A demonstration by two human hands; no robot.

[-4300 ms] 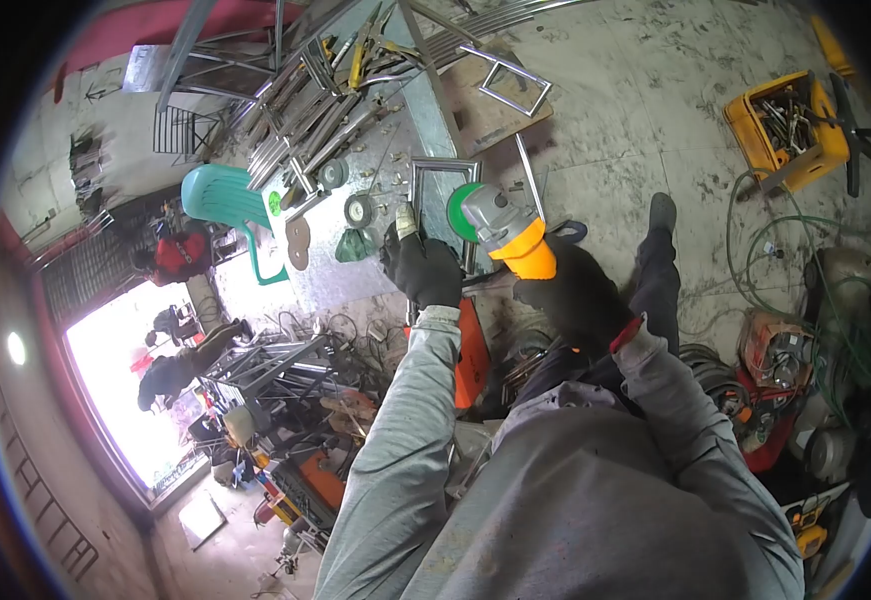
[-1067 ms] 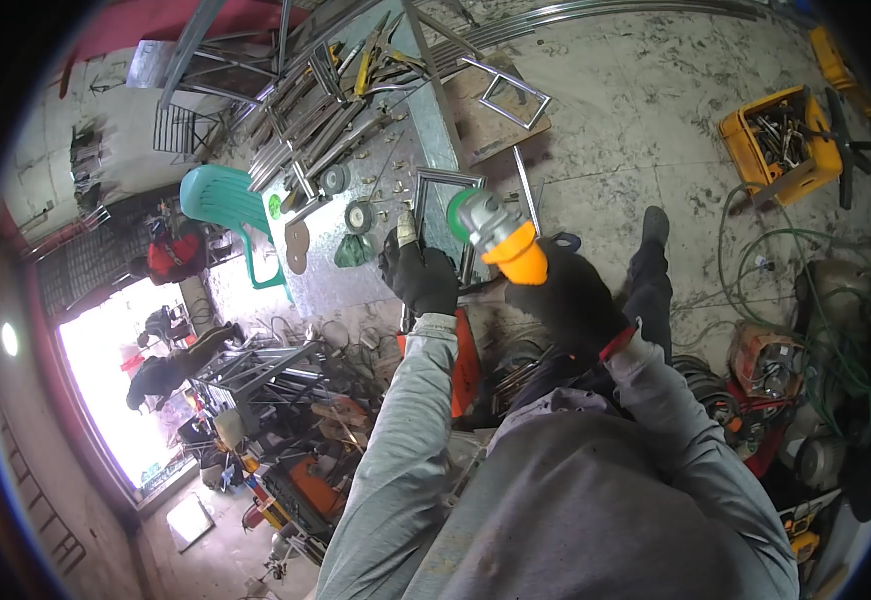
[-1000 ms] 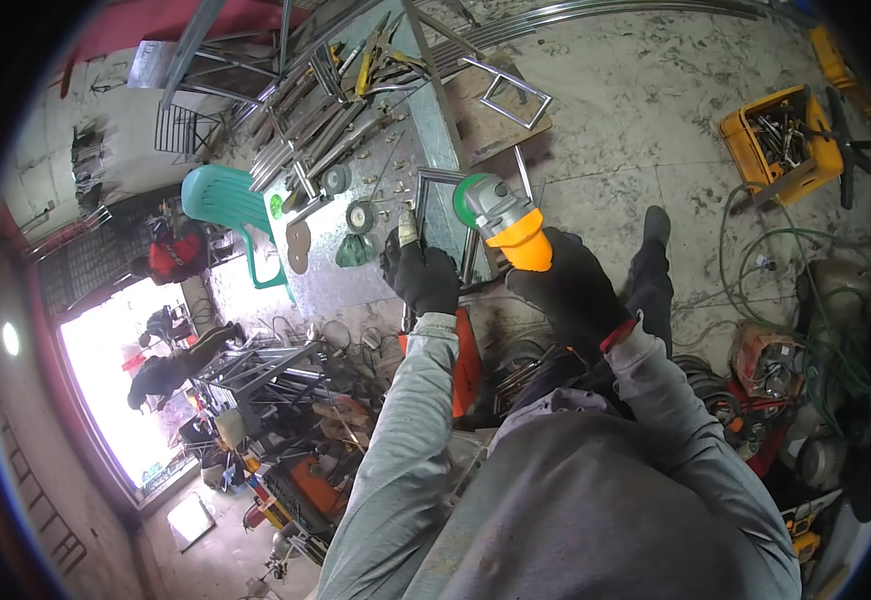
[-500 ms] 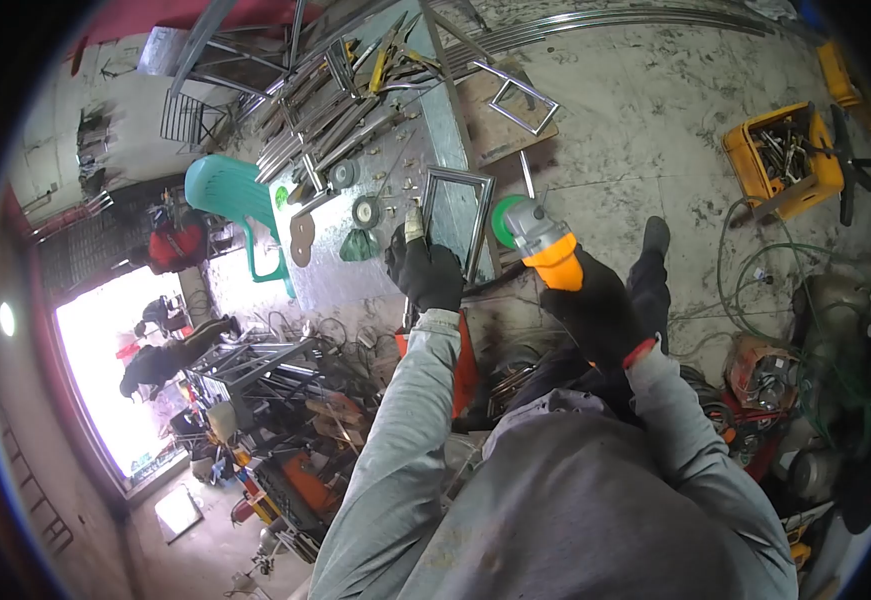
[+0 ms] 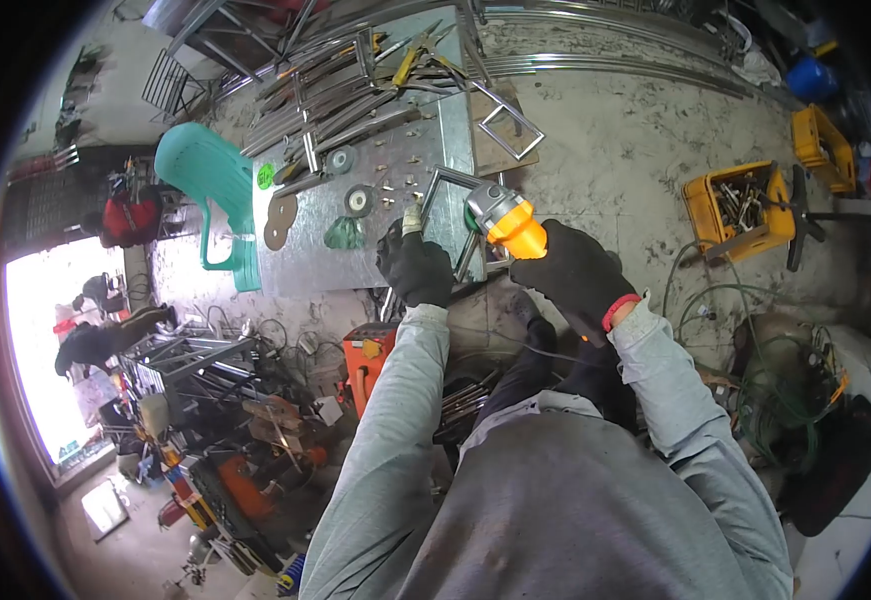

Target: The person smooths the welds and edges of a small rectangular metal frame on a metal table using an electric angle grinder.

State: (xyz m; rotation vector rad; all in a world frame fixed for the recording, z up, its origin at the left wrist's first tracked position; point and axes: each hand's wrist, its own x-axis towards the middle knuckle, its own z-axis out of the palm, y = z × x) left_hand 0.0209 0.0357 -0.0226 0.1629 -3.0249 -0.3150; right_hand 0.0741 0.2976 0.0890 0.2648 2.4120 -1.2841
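My right hand (image 5: pixel 577 275), in a black glove, is closed around the orange body of an angle grinder (image 5: pixel 517 232). Its grey head points up and left, and the green disc (image 5: pixel 470 217) shows partly behind it, overlapping a rectangular metal frame (image 5: pixel 437 192). That shiny frame lies at the right side of the metal-topped table (image 5: pixel 300 268). My left hand (image 5: pixel 417 270), also in a black glove with one finger wrapped in pale tape, is closed at the frame's near left corner. The grinder and my arm hide part of the frame.
Metal tubes (image 5: pixel 355 130) and yellow-handled pliers (image 5: pixel 407 62) lie across the table's far side. Beside it stands a green plastic chair (image 5: pixel 200 170). A yellow crate (image 5: pixel 740 210) of metal pieces sits on the floor at right. People (image 5: pixel 105 335) are by the bright doorway.
My right hand has brought the grinder left, from beside the frame to over its right side. My left hand keeps its place at the frame. The whole view has shifted too.
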